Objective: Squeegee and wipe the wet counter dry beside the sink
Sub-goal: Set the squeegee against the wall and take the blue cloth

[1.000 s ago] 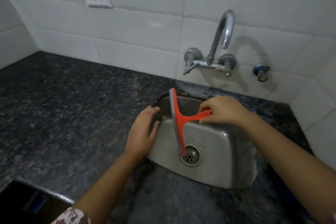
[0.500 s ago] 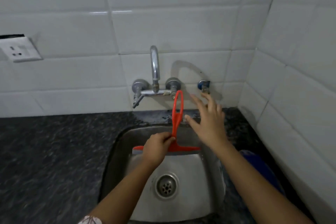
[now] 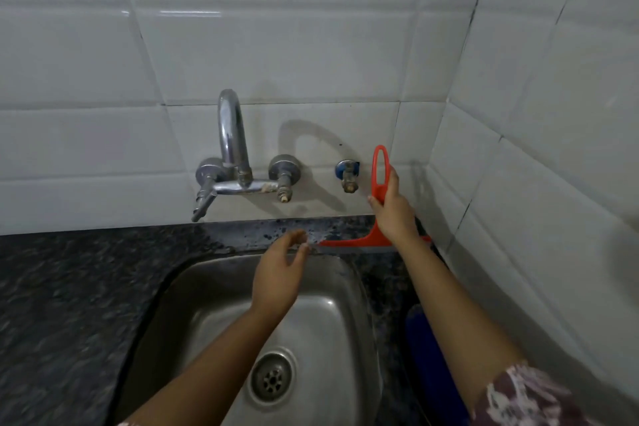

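An orange squeegee [image 3: 375,180] stands upright at the back right of the dark speckled counter [image 3: 86,287], its blade lying along the wet strip behind the steel sink [image 3: 345,315]. My right hand [image 3: 394,211] grips its looped handle. My left hand [image 3: 280,273] hovers over the sink's back rim with loosely bent fingers, its fingertips close to the blade's left end, holding nothing.
A chrome wall tap [image 3: 235,162] juts out over the sink, with a small blue valve [image 3: 347,173] to its right. White tiled walls meet in a corner at the right. A blue object [image 3: 428,356] lies on the counter right of the sink, under my right arm.
The squeegee passed from my left hand to my right hand and moved right, from over the sink to the back counter strip. My left hand let go and drew back.
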